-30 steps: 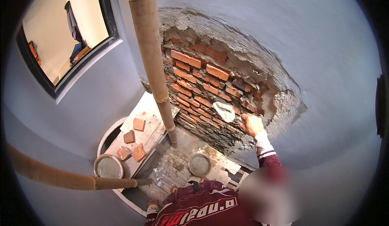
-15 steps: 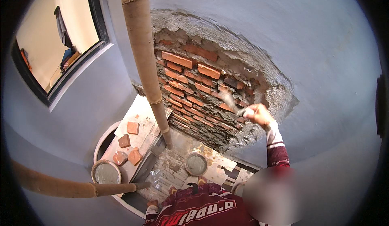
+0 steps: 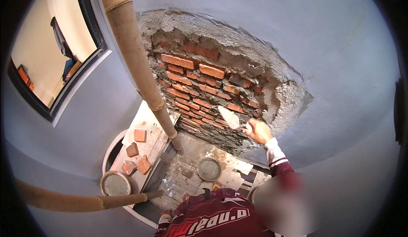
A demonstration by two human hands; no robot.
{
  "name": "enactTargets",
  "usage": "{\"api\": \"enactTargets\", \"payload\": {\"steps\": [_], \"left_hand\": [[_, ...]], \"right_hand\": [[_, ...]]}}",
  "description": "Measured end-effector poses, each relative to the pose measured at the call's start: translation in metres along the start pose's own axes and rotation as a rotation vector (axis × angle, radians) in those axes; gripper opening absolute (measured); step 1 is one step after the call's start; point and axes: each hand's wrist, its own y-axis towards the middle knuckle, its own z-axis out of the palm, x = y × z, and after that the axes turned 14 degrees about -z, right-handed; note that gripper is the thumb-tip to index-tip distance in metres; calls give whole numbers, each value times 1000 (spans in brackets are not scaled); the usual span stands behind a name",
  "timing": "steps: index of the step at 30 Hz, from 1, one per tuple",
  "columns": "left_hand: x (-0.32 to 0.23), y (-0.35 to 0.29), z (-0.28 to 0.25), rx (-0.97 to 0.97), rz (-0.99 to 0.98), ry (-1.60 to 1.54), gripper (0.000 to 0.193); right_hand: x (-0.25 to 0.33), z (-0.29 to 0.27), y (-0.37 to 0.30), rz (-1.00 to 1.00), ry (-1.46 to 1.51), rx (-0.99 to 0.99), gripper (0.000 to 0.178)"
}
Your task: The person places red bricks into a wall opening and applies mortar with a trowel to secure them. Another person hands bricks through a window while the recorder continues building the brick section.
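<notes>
Trowel (image 3: 229, 117) gripped in right hand (image 3: 258, 131), blade against exposed brick wall (image 3: 199, 73); left hand's state impossible to tell.

One head-worn fisheye looks steeply down along the wall (image 3: 340, 67), close above the brick patch (image 3: 199, 79).

Rough red brick (image 3: 189, 62), crumbly grey plaster (image 3: 289, 101), probably metal trowel (image 3: 229, 117).

Maroon long-sleeved top, white lettering across it; right sleeve (image 3: 278, 158) ending in white cuff.
</notes>
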Motion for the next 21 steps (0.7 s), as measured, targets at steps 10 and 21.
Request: {"api": "enactTargets", "payload": {"steps": [10, 21], "left_hand": [[4, -53, 21, 275, 90, -416, 37], [111, -154, 58, 339, -267, 409, 41]], "right_hand": [[-10, 230, -69, 387, 191, 674, 49], [-119, 611, -78, 505, -111, 1014, 23]]}}
